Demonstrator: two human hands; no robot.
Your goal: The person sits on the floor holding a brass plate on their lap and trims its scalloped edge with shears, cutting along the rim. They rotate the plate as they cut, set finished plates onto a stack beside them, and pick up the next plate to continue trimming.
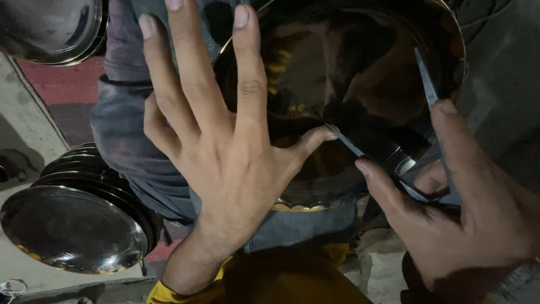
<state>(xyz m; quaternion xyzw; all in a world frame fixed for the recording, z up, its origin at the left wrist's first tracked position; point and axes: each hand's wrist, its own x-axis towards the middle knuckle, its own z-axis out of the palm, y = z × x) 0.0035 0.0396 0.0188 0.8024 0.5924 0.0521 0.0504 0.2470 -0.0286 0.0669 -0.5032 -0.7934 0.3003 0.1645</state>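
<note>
A large round shiny metal plate [360,62] with a golden scalloped rim lies tilted across my lap. My left hand [225,146] rests spread flat on its left side, fingers apart, the thumb pressing near the plate's middle. My right hand [467,214] grips a metal divider-like tool [394,152] with two thin pointed legs. One leg's tip sits by my left thumb, and the other leg points up toward the plate's right rim.
A stack of similar shiny metal plates [73,225] stands at the lower left on a pale floor. Another polished plate [50,28] shows at the top left corner. Grey trousers [129,135] lie under the plate, next to a red floor patch.
</note>
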